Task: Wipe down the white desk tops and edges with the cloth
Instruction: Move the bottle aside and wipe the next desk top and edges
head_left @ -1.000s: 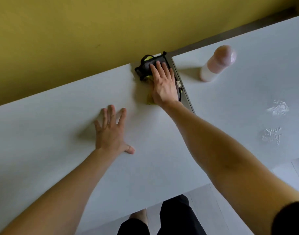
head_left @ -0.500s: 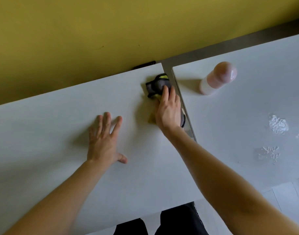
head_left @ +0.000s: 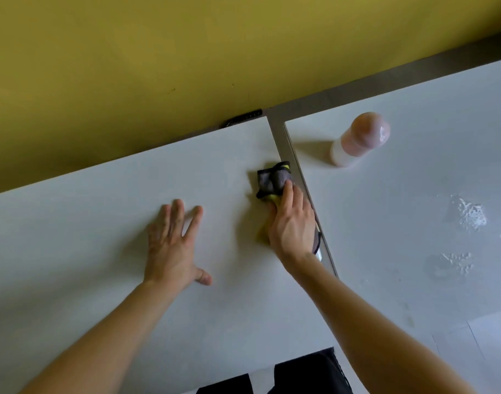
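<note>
A grey cloth (head_left: 272, 179) with black trim and a yellow underside lies at the right edge of the left white desk (head_left: 73, 237). My right hand (head_left: 293, 223) presses flat on the cloth with straight fingers, covering its near part. A strip of cloth hangs over the desk edge into the gap beside my wrist. My left hand (head_left: 172, 245) rests flat on the same desk top, fingers spread, a hand's width left of the cloth.
A narrow gap (head_left: 303, 180) separates the left desk from the right white desk (head_left: 385, 265). On the right desk stand a white bottle with a pink cap (head_left: 357, 140) and some patches of foam (head_left: 471, 214). A yellow wall (head_left: 158, 52) runs behind.
My right hand has drawn the cloth toward me along the desk's right edge, away from the far corner. My left hand has stayed flat on the desk.
</note>
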Motion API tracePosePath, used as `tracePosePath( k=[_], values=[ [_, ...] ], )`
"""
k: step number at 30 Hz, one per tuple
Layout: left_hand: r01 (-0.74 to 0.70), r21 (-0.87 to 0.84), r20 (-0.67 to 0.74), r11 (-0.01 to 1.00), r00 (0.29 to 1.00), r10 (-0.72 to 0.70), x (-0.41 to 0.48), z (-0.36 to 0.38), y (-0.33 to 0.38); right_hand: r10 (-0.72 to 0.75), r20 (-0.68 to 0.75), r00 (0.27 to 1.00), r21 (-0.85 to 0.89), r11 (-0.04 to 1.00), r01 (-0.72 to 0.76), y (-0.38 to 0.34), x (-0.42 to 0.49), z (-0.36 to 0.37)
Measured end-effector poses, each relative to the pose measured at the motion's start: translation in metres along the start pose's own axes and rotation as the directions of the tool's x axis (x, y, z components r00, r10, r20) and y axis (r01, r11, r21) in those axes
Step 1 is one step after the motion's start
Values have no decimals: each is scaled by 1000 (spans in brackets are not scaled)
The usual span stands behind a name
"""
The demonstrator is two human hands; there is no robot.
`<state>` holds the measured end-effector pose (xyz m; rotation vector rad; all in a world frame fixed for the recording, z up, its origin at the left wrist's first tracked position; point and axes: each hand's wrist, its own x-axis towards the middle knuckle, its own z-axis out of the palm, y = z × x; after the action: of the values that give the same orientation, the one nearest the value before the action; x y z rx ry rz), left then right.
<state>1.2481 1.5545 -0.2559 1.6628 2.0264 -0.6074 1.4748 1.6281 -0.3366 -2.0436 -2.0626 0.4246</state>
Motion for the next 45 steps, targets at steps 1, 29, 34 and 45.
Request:
tracePosePath(
  k=[1, 29, 34, 45],
  values=[
    [-2, -3, -3, 1000, 1000, 2, 1, -1, 0, -1, -5, 1000, -16, 1000, 0, -9, 19, 4],
    [-27, 7, -21, 1000, 999, 28, 3, -1, -3, 5, -64, 998, 120, 993, 3, -49, 101, 6],
    [-36, 26, -7, 999, 999, 36, -1, -6, -1, 103, -62, 993, 143, 985, -93, 28, -92, -19],
    [-54, 75, -53, 996, 997, 58, 9, -1, -6, 159, -16, 987, 23, 987, -159, -20, -11, -3]
  ],
)
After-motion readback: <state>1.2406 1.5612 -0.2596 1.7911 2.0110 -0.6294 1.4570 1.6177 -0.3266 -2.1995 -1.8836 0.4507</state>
